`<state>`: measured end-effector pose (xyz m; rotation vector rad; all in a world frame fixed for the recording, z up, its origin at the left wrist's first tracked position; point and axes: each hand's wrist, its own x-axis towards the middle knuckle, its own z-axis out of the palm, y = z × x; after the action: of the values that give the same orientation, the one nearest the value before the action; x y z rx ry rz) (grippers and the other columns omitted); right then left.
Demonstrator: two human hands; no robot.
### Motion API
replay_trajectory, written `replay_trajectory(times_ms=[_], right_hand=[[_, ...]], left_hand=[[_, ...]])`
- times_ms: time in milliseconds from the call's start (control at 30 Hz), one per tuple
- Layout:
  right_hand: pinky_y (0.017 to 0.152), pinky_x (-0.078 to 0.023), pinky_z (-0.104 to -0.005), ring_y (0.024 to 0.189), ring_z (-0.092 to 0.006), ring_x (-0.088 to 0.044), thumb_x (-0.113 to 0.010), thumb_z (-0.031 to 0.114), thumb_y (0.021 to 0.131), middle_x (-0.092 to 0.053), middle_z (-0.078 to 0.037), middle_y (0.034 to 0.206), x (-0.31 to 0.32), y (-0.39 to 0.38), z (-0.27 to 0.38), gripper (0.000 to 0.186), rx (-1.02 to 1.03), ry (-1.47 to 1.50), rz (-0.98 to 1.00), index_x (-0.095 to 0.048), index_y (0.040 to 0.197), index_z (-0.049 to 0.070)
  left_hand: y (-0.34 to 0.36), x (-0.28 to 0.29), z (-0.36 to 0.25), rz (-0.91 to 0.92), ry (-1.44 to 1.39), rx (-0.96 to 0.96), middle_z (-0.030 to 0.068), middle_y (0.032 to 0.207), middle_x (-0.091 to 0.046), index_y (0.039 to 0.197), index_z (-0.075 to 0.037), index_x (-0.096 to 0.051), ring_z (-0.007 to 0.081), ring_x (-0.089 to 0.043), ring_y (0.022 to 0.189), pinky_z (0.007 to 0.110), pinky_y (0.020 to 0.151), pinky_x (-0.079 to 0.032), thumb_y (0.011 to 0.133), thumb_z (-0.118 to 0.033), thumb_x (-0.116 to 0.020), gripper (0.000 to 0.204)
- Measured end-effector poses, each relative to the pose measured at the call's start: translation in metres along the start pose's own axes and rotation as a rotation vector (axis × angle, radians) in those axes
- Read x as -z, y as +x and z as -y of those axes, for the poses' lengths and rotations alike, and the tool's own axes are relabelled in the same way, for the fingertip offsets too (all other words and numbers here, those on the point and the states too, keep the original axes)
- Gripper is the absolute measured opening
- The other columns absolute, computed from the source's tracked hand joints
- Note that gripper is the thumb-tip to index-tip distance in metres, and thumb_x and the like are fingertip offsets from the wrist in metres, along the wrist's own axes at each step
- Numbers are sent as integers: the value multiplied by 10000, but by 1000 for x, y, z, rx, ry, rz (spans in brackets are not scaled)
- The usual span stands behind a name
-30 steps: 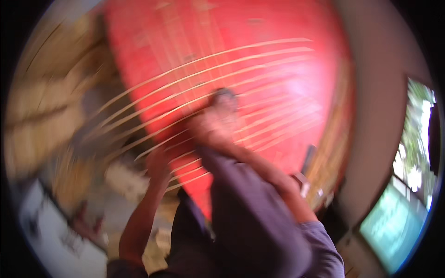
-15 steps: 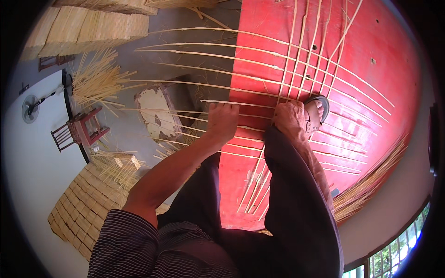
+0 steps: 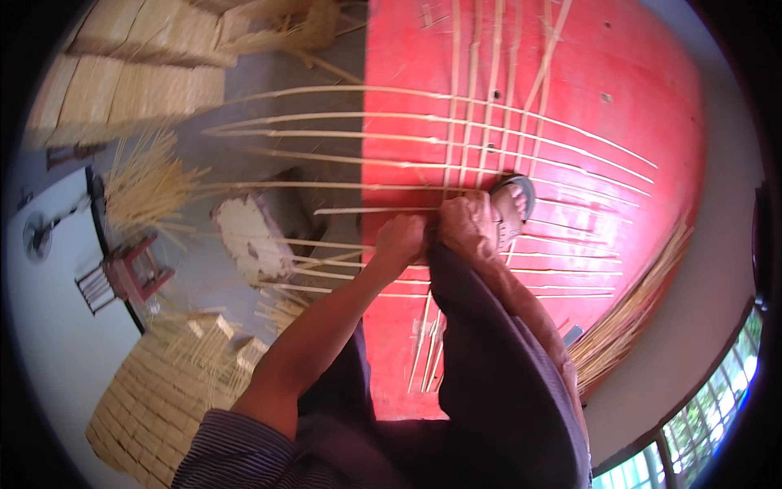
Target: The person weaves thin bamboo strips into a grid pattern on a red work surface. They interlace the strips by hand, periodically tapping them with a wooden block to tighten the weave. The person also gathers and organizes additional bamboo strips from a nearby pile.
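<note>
Pale bamboo strips [image 3: 407,117] cross in an open grid on a large red board [image 3: 631,98]. My left hand [image 3: 400,240] has curled fingers on a strip at the grid's middle, close beside my right hand. My right hand [image 3: 466,222] is closed on strips where they cross, its fingertips partly hidden. My sandalled foot [image 3: 510,208] presses on the grid just right of that hand, and my dark-trousered leg [image 3: 489,342] hides part of the weave below.
Stacked straw-coloured bundles [image 3: 138,94], loose slivers [image 3: 142,187], a red-brown chair [image 3: 130,273], a worn peeling block [image 3: 248,232], a standing fan [image 3: 37,235] and a woven mat [image 3: 147,399] lie leftward. Long strips [image 3: 631,301] line the board's right edge, near a barred window [image 3: 700,407].
The earliest view is blurred. Since half a second ago the view has shifted, and my left hand has moved rightward along the strips, closer to my right hand.
</note>
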<state>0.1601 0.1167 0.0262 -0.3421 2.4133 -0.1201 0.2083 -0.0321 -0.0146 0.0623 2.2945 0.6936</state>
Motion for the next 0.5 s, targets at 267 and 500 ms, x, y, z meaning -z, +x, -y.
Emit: replay_trajectory(times_ms=[267,500], right_hand=[[930,-369,-433,1076,-260,-620,-638,254,817,-737,-71,977,2,7,-1,223,22,-39,140,-772,946,130],[914,-368,-433,1062,-256,-633,-652,268,820,-739,-60,963,3,9,-2,214,19,-19,128,-777,944,146]], left_hand=[[-14,1,-30,-4,73,60,262,857,-689,863,-26,-681,468,-680,848,565,749,-548,858,-153,-542,188],[-15,-1,-29,6,34,15,254,831,-683,907,-22,-656,474,-660,836,596,745,-514,845,-180,-580,186]])
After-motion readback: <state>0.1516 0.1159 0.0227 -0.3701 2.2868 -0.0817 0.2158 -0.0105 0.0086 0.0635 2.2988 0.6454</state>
